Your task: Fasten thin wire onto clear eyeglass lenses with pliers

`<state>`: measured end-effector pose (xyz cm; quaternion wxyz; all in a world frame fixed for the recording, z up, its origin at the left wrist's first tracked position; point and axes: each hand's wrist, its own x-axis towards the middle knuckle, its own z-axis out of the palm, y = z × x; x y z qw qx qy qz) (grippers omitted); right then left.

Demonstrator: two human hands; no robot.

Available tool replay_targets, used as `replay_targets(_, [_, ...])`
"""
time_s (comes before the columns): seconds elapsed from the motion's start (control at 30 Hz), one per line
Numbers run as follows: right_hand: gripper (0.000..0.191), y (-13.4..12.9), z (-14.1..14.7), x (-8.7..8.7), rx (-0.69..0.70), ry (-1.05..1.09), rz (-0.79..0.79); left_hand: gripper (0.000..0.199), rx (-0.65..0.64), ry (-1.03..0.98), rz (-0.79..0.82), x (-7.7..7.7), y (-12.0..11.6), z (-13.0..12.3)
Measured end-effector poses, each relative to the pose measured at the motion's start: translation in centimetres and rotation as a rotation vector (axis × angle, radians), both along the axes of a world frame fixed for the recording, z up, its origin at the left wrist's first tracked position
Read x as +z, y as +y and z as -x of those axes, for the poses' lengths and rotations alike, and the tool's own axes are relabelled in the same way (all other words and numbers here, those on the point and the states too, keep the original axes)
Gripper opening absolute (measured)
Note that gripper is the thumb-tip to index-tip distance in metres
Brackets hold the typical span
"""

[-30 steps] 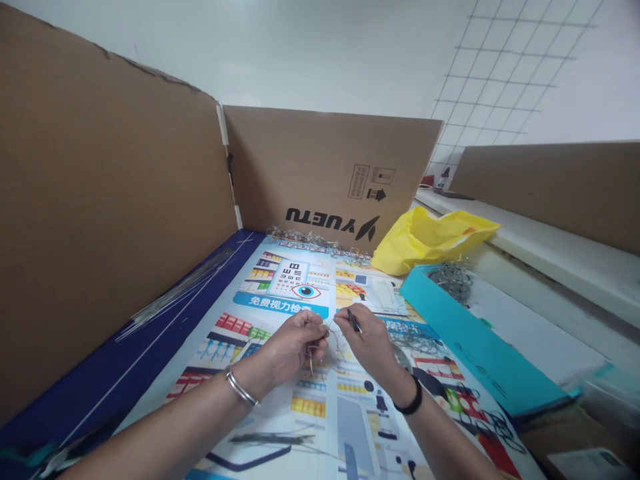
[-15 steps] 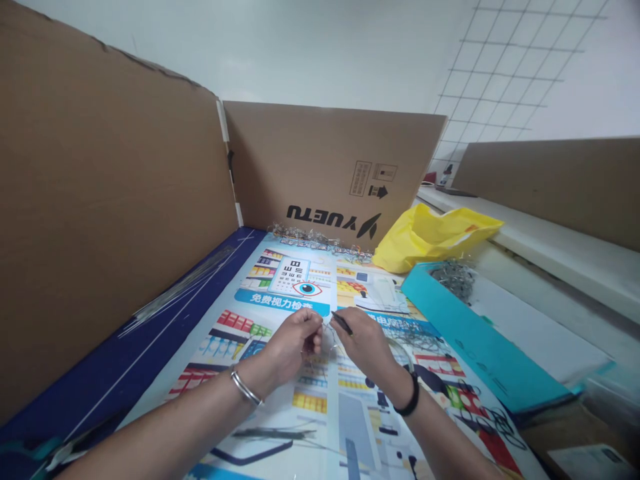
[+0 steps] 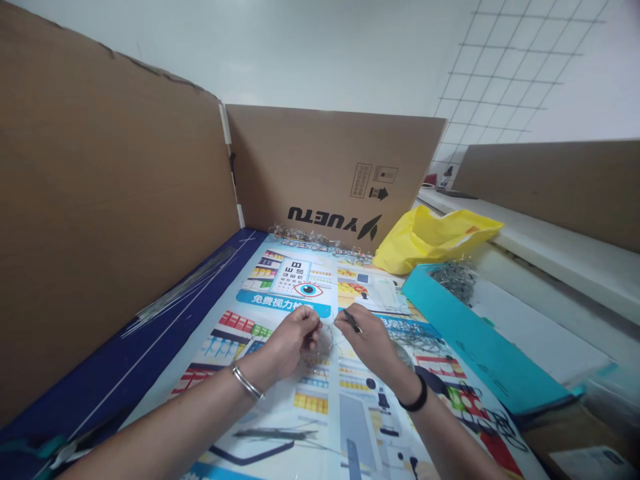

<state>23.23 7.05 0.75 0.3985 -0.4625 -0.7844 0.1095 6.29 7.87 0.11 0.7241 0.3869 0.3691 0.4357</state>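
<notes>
Above the middle of the printed poster, my left hand has its fingers pinched together on thin wire, fine strands of which show in the gap between my hands. My right hand is closed with a slim dark tool sticking out between thumb and fingers; its kind is hard to make out. The right fingertips are also near the wire, but whether they grip it cannot be seen. Nearer to me, a bundle of thin dark wires lies on the poster.
Cardboard walls stand left and behind. Long straight wires lie at left, scissors at lower left. On the right are a yellow bag, a turquoise box holding a tangled grey pile, and black loops.
My right hand, with the dark tool, has moved slightly right, widening the gap between my hands. The left hand stays nearly in place.
</notes>
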Motion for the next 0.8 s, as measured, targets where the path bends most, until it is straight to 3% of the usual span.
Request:
replay_targets(0.3, [0.014, 0.0, 0.1, 0.2, 0.001, 0.159, 0.080, 0.016, -0.045, 0.068, -0.042, -1.0, 0.2, -0.1])
replay_targets(0.8, [0.015, -0.1, -0.2, 0.4, -0.080, 0.300, 0.173, 0.025, -0.197, 0.110, -0.075, 0.1, -0.1, 0.2])
